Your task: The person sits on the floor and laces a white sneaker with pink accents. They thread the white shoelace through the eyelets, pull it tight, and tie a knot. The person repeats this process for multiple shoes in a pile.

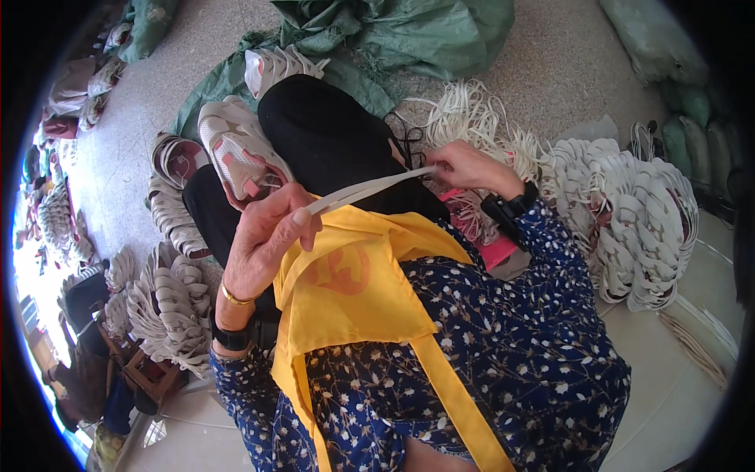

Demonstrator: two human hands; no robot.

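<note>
A flat white shoelace stretches doubled across my lap between my two hands. My left hand pinches one end between thumb and fingers, above a yellow apron. At the other end, my right hand is closed on the lace, its fingertips slightly blurred. A white and beige sneaker with pink parts leans against my leg, just beyond my left hand, which hides part of its near end. To the far side of my right hand lies a heap of loose white shoelaces.
Stacked shoe uppers stand at the right, and more shoe uppers lie at the left. Green sacks are spread at the far side. A pink piece with laces lies beside my right forearm. A wooden stool stands lower left.
</note>
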